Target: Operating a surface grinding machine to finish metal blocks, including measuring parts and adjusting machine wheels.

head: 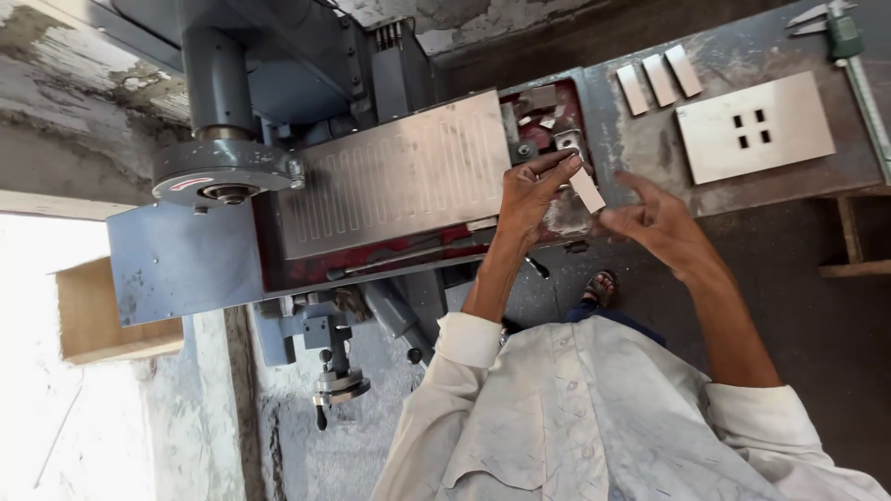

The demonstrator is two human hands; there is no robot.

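**A:** so what's the setup here? Looks like a workshop.

**B:** yeah — a blue-grey grinding machine [232,167] against a peeling, patchy wall [83,74], with a long ribbed steel bed [399,176] on a red base. To the right there's a worn metal table [742,195] carrying a square steel plate [754,125] with four small slots, three small steel bars [660,80] lined up side by side just beside it, and a caliper [849,56] at the far edge. Dark floor underneath, and a sandalled foot [600,288] showing.

**A:** and the hands?

**B:** left hand [531,190] is at the end of the bed, fingers [561,165] closed narrow around a small pale rectangular steel block [587,190] — it's pinched at its upper end, tilted, sticking out below the fingertips. Right hand [654,223] is just beside the block's lower end, fingers spread loose, holding nothing. Can't tell if it actually touches the block.
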